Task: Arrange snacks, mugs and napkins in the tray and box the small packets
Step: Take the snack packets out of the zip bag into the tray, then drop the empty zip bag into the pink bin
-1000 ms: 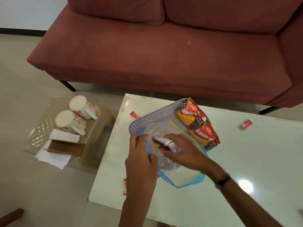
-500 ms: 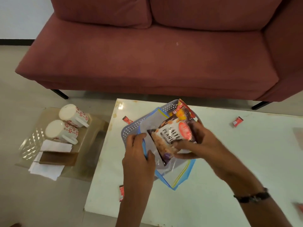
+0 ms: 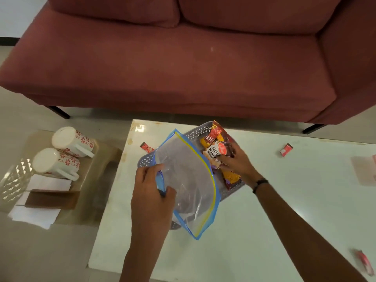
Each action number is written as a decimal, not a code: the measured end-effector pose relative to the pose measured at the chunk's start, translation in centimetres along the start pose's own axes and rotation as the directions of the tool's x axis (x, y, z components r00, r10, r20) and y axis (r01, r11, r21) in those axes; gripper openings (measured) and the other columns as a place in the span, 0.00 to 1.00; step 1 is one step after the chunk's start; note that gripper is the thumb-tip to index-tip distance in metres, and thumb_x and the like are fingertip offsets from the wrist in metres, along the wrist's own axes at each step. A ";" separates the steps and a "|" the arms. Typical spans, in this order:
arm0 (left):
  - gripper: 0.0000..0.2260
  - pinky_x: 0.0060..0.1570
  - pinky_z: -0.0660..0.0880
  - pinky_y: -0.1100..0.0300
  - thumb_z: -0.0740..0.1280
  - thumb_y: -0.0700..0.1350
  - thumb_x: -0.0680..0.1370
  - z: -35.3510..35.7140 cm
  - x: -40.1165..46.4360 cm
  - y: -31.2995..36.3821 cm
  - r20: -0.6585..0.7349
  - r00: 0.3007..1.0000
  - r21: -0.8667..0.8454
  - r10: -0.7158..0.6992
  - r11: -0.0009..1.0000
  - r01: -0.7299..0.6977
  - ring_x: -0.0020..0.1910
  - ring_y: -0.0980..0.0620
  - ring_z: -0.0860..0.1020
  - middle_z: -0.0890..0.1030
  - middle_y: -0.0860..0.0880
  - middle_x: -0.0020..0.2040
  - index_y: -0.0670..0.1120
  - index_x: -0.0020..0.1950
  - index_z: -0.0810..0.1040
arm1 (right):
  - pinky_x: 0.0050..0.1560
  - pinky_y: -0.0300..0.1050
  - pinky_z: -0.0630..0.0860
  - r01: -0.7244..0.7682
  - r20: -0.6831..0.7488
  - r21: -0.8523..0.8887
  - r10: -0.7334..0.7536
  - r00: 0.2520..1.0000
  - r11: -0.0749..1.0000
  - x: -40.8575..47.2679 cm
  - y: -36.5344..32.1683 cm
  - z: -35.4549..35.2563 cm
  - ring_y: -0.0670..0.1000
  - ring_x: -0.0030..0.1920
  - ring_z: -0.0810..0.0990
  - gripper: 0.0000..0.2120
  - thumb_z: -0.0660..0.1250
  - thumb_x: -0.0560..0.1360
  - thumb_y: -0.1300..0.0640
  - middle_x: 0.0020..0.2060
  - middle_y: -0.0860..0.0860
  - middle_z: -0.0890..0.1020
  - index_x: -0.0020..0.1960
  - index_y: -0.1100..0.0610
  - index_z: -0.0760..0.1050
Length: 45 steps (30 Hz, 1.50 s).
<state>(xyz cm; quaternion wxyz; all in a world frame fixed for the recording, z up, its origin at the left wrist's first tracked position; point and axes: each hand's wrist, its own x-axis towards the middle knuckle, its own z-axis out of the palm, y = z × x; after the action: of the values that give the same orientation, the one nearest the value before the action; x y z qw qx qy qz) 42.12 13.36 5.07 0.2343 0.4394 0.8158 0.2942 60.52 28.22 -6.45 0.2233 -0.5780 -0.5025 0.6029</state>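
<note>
Head view: left hand (image 3: 151, 192) pinches crinkly clear zip bag (image 3: 187, 180); right hand (image 3: 237, 162) grips glossy peanut packet (image 3: 213, 152) in perforated tray (image 3: 195, 134).

The clear bag (image 3: 187, 180) covers most of the gray tray (image 3: 146, 161), so only the tray's far-left wall and right corner show. The right hand (image 3: 237, 161) hides the lower part of the peanut packet (image 3: 215, 151), and the print on the snack packets behind it is only partly readable. The sofa (image 3: 183, 58) is cut off at the top and both sides. On the bench (image 3: 264, 200), the pink item (image 3: 365, 261) at the near right and the pale sheet (image 3: 364, 169) at the right edge are blurred and cropped.
</note>
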 end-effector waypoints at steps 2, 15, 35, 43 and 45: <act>0.19 0.36 0.68 0.71 0.68 0.36 0.71 0.0 0.2 -0.3 0.001 1.000 -0.026 -0.006 1.000 0.006 0.45 0.42 0.79 0.70 0.53 0.55 0.47 0.60 0.73 | 0.58 0.55 0.77 0.003 -0.017 -0.091 -0.005 1.000 0.996 1.5 1.8 0.9 0.53 0.56 0.80 0.21 0.72 0.69 0.62 0.55 0.52 0.82 0.60 0.52 0.73; 0.19 0.35 0.71 0.67 0.69 0.36 0.71 0.5 0.6 -0.5 0.031 0.999 -0.134 -0.019 0.991 0.023 0.41 0.45 0.78 0.72 0.49 0.57 0.48 0.59 0.73 | 0.58 0.50 0.74 -0.004 -0.279 -0.601 -0.205 0.938 0.799 -0.2 1.0 1.4 0.57 0.62 0.74 0.24 0.66 0.74 0.58 0.64 0.54 0.74 0.68 0.54 0.67; 0.28 0.42 0.77 0.67 0.74 0.43 0.68 -2.0 -4.5 9.8 0.106 0.986 -0.719 0.132 0.695 -0.016 0.50 0.59 0.78 0.74 0.58 0.60 0.59 0.64 0.68 | 0.49 0.26 0.73 0.404 -0.515 0.031 -0.332 0.790 0.914 -18.1 -5.2 -1.3 0.34 0.49 0.80 0.09 0.69 0.74 0.62 0.45 0.39 0.84 0.50 0.51 0.81; 0.37 0.53 0.69 0.77 0.79 0.43 0.62 6.2 -6.8 10.1 0.333 0.915 -0.557 0.228 0.831 -0.005 0.57 0.72 0.72 0.72 0.64 0.61 0.55 0.65 0.65 | 0.60 0.54 0.76 0.401 -0.337 0.303 -0.296 0.894 0.864 -22.7 -2.2 -16.0 0.53 0.48 0.83 0.09 0.68 0.71 0.51 0.42 0.52 0.86 0.45 0.54 0.83; 0.20 0.51 0.74 0.66 0.72 0.36 0.69 9.7 -8.7 11.8 0.402 0.888 -0.607 0.223 0.791 0.076 0.51 0.59 0.79 0.80 0.51 0.53 0.46 0.58 0.74 | 0.61 0.52 0.76 0.381 -0.318 0.301 -0.285 0.904 0.874 -24.1 -0.5 -19.6 0.52 0.51 0.83 0.10 0.69 0.70 0.50 0.45 0.51 0.86 0.48 0.52 0.83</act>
<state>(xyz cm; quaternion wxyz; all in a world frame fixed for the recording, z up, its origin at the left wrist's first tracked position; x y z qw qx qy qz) 59.53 13.80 7.30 0.5343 0.4293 0.5815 0.4382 84.02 14.76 8.75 0.4905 -0.5066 -0.4432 0.5535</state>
